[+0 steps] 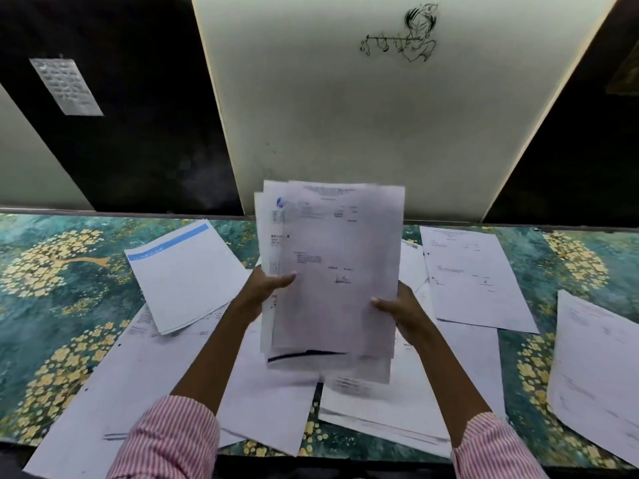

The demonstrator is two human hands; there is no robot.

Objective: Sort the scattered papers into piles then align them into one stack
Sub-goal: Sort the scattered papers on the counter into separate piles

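white papers (332,271), teal tablecloth (52,305) with yellow flowers, pink-and-white striped sleeves (166,440)

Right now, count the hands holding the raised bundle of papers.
2. The left hand grips the bundle at its left edge, the right hand at its right edge. None hidden.

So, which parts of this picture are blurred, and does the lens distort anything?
Head view: the held stack, gripped by the left hand and right hand, is motion-blurred, most at its lower edge; the blue-banded sheet lying on the table is sharper; the wide lens splays the wall panels outward; light is dim, without glare.
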